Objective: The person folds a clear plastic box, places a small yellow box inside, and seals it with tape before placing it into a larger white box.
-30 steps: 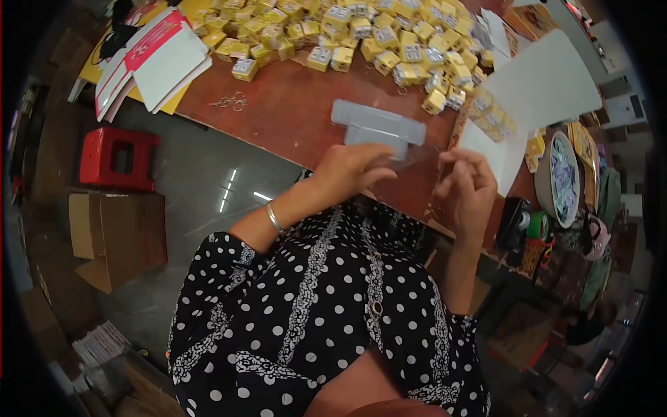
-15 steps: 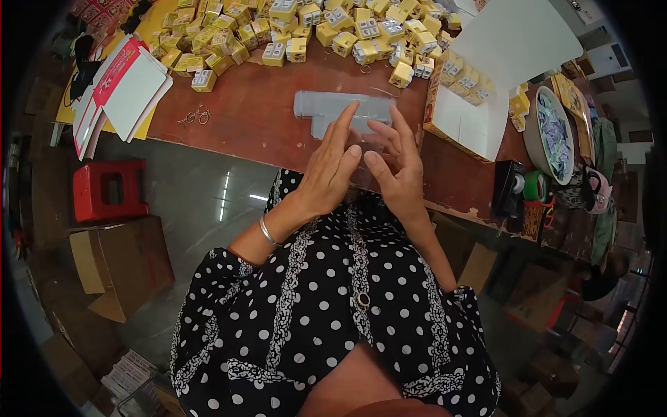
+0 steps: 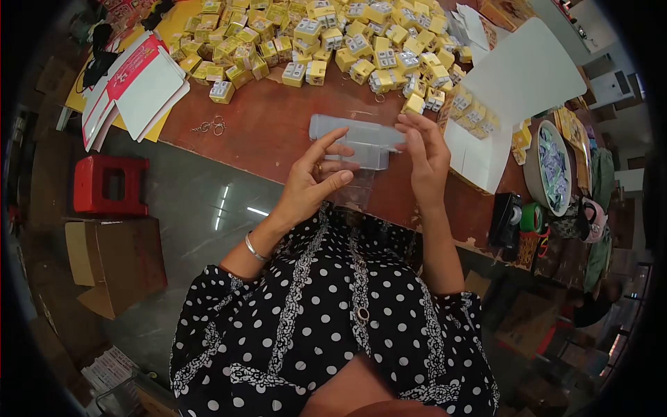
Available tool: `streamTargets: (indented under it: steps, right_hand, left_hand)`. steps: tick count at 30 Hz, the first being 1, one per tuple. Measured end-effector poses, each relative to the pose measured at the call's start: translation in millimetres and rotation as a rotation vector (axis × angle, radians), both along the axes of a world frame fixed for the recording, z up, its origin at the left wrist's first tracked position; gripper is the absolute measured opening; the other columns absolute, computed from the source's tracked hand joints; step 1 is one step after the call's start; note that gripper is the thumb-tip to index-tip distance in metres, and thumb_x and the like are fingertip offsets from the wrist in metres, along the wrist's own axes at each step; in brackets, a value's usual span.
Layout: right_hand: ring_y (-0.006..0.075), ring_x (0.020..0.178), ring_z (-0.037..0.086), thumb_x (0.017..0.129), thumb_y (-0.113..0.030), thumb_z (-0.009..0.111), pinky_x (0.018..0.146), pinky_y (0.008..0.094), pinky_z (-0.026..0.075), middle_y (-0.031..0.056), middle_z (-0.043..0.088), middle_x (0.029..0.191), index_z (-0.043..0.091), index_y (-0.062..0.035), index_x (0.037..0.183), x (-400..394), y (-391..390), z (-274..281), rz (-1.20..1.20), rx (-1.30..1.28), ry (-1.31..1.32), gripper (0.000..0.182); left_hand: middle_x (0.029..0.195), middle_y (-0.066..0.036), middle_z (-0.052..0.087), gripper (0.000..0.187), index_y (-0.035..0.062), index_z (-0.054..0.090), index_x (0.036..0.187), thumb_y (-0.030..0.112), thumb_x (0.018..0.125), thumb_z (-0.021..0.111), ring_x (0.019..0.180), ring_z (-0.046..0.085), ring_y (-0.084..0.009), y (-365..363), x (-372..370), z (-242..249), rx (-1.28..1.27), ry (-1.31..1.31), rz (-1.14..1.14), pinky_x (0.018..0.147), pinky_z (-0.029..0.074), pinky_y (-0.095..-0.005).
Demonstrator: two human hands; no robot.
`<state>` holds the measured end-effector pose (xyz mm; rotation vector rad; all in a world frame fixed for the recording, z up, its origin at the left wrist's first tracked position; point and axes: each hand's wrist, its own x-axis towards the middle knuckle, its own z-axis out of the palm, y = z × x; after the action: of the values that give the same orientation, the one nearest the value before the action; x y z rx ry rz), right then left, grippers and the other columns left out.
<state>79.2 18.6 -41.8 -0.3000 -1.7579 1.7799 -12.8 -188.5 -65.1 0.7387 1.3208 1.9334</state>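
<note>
A flat, clear plastic packaging piece (image 3: pixel 358 126) with flaps lies on the red-brown table in front of me. My left hand (image 3: pixel 313 174) hovers over its near left part, fingers spread and thumb apart, holding nothing. By the right end of the plastic is my right hand (image 3: pixel 429 158), its fingers loosely bent and thumb raised, also without anything in it. Beyond the hands lies a big heap of small yellow boxes (image 3: pixel 361 69) with silvery-grey fronts. An open display carton (image 3: pixel 479 154), with several yellow boxes inside, stands right of my right hand.
Metal key rings (image 3: pixel 210 126) lie at the left, near white and red printed cards (image 3: pixel 148 94). Toward the right are a bowl (image 3: pixel 533 167) of small wrapped packets, a black tape dispenser (image 3: pixel 504 219) and green tape (image 3: pixel 531 217). A red stool (image 3: pixel 87 184) stands on the floor.
My hands have moved apart from close together over the plastic, the left going left and the right going right. The whole view has shifted slightly.
</note>
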Motion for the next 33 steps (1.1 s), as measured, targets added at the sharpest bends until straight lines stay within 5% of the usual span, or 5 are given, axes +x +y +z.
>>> streamTargets:
  steps: [4, 13, 21, 26, 33]
  right_hand:
    - [0.0133, 0.101, 0.067, 0.095, -0.016, 0.07, 0.083, 0.029, 0.056, 0.0135, 0.07, 0.117, 0.064, -0.0002, 0.125, -74.9, 32.5, -3.1, 0.067, 0.261, -0.245, 0.034]
    - [0.0315, 0.109, 0.066, 0.088, -0.014, 0.073, 0.096, 0.0411, 0.052, 0.0198, 0.067, 0.117, 0.062, -0.001, 0.127, -203.5, 2.8, -43.5, -0.056, 0.983, -0.369, 0.043]
    - [0.0213, 0.084, 0.07, 0.091, -0.011, 0.069, 0.075, 0.0317, 0.055, 0.0118, 0.072, 0.097, 0.068, -0.0022, 0.118, -254.0, -35.3, 17.8, 0.158, 0.818, -0.126, 0.029]
    - [0.0386, 0.122, 0.057, 0.085, -0.03, 0.076, 0.106, 0.047, 0.044, 0.021, 0.062, 0.13, 0.059, -0.0051, 0.134, -295.3, -79.3, -8.8, 0.206, 1.11, -0.132, 0.057]
    - [0.031, 0.105, 0.066, 0.085, -0.025, 0.077, 0.094, 0.0402, 0.052, 0.0173, 0.067, 0.115, 0.062, -0.003, 0.129, -291.4, -74.2, -3.6, 0.245, 1.035, -0.171, 0.051]
  left_hand:
    - [0.129, -0.011, 0.055, 0.068, 0.0091, 0.037, 0.156, 0.007, 0.096, 0.069, 0.115, 0.065, -0.0204, -17.2, -12.8, -10.4, 0.013, -0.049, 0.092, 0.089, 0.054, -0.0258]
    - [0.129, -0.013, 0.056, 0.071, 0.0088, 0.034, 0.157, 0.007, 0.096, 0.07, 0.115, 0.066, -0.0216, -55.5, -28.1, -15.8, -0.017, -0.097, 0.268, 0.093, 0.052, -0.0278]
    - [0.129, -0.013, 0.056, 0.071, 0.008, 0.034, 0.157, 0.007, 0.096, 0.069, 0.114, 0.066, -0.0227, -74.1, -39.8, -27.5, -0.005, -0.137, 0.346, 0.095, 0.053, -0.0297]
    - [0.127, -0.014, 0.056, 0.072, 0.0083, 0.033, 0.157, 0.011, 0.096, 0.07, 0.113, 0.066, -0.0253, -75.6, -39.4, -29.7, 0.007, -0.117, 0.363, 0.094, 0.054, -0.0329]
    - [0.127, -0.013, 0.057, 0.073, 0.0072, 0.033, 0.157, 0.012, 0.095, 0.071, 0.113, 0.066, -0.0259, -84.3, -45.0, -22.2, 0.055, -0.096, 0.412, 0.094, 0.056, -0.0339]
